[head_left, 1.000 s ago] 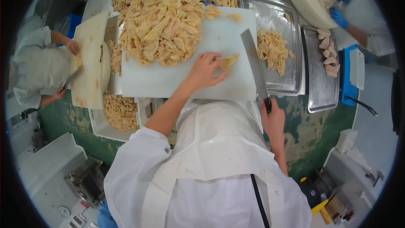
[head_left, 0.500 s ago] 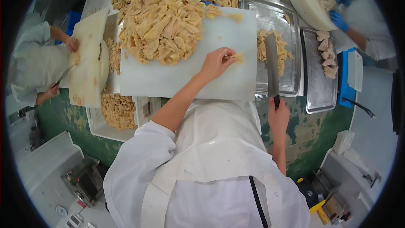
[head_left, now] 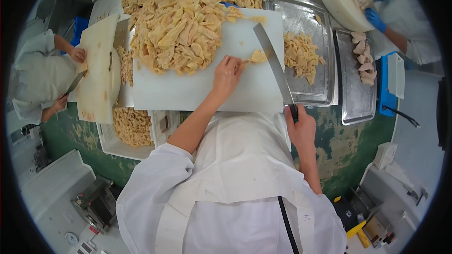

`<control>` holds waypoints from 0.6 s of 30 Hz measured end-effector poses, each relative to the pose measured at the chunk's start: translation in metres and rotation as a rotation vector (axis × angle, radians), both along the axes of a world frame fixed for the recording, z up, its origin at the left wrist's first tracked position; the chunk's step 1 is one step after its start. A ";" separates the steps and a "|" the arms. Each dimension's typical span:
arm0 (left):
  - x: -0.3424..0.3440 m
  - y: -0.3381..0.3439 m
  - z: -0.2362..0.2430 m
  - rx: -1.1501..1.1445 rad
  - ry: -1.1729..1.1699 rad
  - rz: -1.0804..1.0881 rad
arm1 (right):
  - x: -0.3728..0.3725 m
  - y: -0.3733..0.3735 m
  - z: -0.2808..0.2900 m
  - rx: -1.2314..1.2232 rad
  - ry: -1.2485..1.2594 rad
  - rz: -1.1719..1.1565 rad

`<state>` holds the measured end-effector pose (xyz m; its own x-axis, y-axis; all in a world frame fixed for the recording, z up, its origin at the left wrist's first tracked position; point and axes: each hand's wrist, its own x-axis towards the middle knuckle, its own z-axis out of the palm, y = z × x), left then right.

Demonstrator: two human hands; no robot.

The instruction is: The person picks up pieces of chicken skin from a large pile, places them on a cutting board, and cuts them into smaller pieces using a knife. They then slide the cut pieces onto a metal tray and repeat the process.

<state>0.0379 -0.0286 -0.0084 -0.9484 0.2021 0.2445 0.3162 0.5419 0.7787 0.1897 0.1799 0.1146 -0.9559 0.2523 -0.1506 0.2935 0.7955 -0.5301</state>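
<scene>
My left hand is closed, its fingertips pinching the narrow end of a piece of yellow chicken skin. The piece's wider end fans out on the white cutting board. My right hand is wrapped round the black handle of a long knife. Its blade slants over the board's right edge, tip away from me, just right of the skin's wide end. A big heap of chicken skin covers the board's far left part. A few scraps of skin lie near its far edge.
Right of the board, cut skin pieces lie in a metal tray. A second tray holds pale meat chunks. A white crate of skin stands low at left. Co-workers with knives work at left and right boards.
My left hand has shifted left and slightly nearer me with the skin piece. The knife has swung left from over the tray to the board's right edge, its blade now tilted.
</scene>
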 end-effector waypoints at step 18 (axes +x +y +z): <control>0.003 -0.022 -0.002 -0.056 0.078 0.056 | -0.006 -0.018 0.011 -0.018 -0.026 0.051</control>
<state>0.0411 -0.0507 -0.0099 -0.9372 0.1645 0.3076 0.3423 0.6027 0.7208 0.1840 0.1622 0.1254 -0.9632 0.2001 -0.1796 0.2664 0.8003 -0.5372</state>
